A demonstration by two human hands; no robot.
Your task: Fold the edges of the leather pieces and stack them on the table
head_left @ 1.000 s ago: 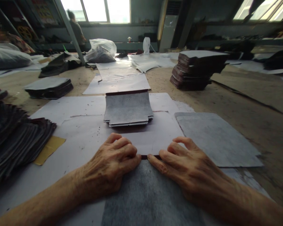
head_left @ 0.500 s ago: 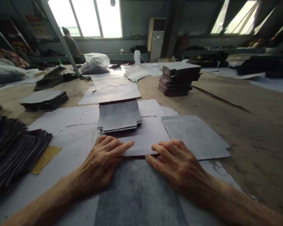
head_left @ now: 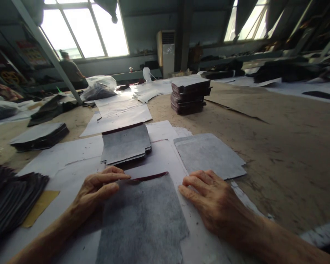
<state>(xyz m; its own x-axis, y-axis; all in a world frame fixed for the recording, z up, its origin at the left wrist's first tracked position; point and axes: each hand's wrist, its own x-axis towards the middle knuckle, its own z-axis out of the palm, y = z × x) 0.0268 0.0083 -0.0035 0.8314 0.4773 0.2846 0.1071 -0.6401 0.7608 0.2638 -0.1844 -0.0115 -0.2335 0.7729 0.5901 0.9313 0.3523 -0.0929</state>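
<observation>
A grey sheet of fabric-like material (head_left: 143, 216) with a dark red far edge lies flat in front of me, notched on its right side. My left hand (head_left: 99, 189) rests at its far left corner. The index finger is stretched along the edge and the thumb stands apart. My right hand (head_left: 214, 201) lies on the white paper to the right of the sheet, apart from it, with fingers loosely bent and holding nothing visible. Beyond my hands sits a small stack of similar grey pieces (head_left: 126, 145). Another grey piece (head_left: 209, 154) lies just past my right hand.
Dark pieces (head_left: 13, 201) are fanned at the left beside a yellow card (head_left: 41, 208). A low stack (head_left: 40, 135) stands farther left, a tall stack (head_left: 189, 93) at the back. White paper (head_left: 79, 154) covers part of the table. A person (head_left: 71, 71) is near the window.
My right hand has come off the sheet's far edge to the paper at its right. My left hand has stayed at the left corner. The view has turned rightward.
</observation>
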